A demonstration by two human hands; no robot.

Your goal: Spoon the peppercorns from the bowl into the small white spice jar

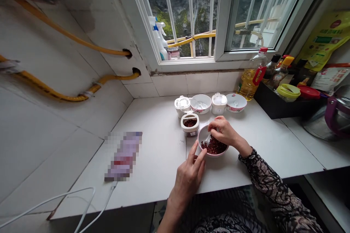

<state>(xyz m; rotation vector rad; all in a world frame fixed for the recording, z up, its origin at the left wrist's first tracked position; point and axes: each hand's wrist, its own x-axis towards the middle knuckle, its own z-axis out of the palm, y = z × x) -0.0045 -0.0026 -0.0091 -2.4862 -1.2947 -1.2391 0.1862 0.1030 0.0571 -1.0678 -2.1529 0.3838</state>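
A white bowl with a pinkish rim [199, 135] stands on the counter, partly filled with small dark red grains that look like Sichuan peppercorns [216, 147]. The fingertips of my left hand [191, 169] hold the bowl by its near left rim. Inside it, my right hand [222, 131] is closed around the handle of a white spoon [208, 139], whose tip rests among the grains. Just behind to the left sits a spice jar [189, 132] with its lid up and similar dark red grains inside.
Along the back stand a white lidded jar [181, 108], a bowl holding a spoon [201, 110], another jar [219, 108] and a flowered bowl [236, 109]. An oil bottle [248, 80] and a black condiment box [269, 102] are at right. A blurred phone-like object [124, 157] with a cable lies left.
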